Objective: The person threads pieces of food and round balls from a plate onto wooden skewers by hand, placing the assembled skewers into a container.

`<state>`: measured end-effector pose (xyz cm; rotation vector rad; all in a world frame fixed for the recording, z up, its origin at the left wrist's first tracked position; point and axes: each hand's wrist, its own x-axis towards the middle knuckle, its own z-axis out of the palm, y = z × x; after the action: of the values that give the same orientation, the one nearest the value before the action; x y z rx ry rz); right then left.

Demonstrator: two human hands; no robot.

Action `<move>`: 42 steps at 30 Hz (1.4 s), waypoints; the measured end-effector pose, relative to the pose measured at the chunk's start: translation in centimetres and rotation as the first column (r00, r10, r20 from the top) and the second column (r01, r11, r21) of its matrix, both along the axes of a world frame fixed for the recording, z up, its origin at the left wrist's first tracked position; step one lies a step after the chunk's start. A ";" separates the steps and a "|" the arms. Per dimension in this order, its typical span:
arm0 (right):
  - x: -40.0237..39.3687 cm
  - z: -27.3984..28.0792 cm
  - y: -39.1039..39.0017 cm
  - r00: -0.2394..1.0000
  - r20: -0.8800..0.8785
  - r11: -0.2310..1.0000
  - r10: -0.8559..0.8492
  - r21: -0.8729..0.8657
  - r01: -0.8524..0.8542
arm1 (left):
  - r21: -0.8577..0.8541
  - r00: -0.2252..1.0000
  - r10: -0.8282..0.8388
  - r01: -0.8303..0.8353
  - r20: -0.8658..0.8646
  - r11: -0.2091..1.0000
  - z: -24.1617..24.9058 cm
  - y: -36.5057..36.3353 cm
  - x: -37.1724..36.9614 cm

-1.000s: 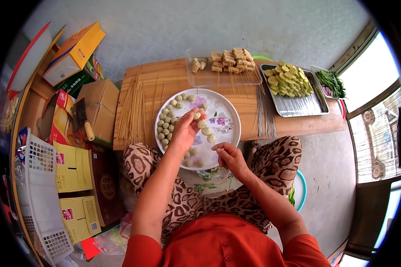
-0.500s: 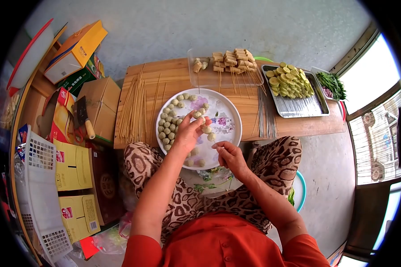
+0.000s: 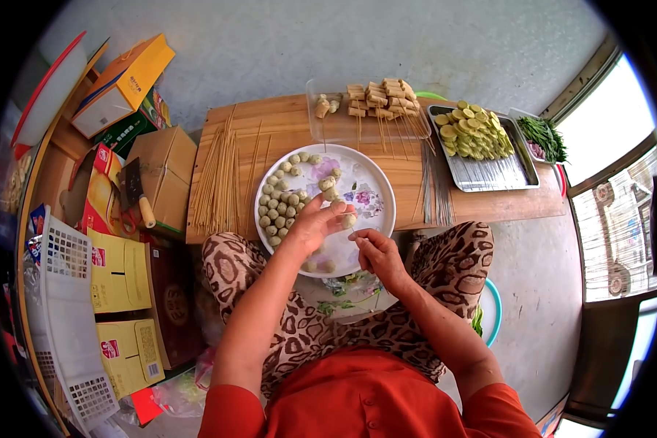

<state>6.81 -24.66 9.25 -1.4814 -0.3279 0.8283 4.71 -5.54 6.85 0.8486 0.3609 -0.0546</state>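
Note:
A round white tray with a purple flower print holds many small grey-green balls, mostly along its left side. My left hand is over the tray, its fingers around a ball near the tips. Just beyond those fingers, other balls lie close together. To the right, my right hand is closed in a pinch on a thin skewer, whose tip meets the ball by my left fingertips. Most of the skewer is hidden by my right hand.
Loose bamboo skewers lie left of the tray on the wooden table. Behind are a clear tray with skewered brown rolls, then a metal tray of green slices. A cleaver and boxes stand left.
My left hand has shifted slightly, and the ball at its fingertips now sits closer to them. The two balls seen there before no longer show apart. My right hand has moved little.

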 end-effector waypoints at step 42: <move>15.6 1.2 12.2 0.978 -0.115 0.981 -0.172 0.068 0.181 | 0.215 0.922 0.379 -0.387 0.080 0.897 4.6 6.5 -3.5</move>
<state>22.41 -12.48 10.45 -1.3654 -0.1429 0.7420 1.25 0.97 11.45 0.9890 0.5019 0.3767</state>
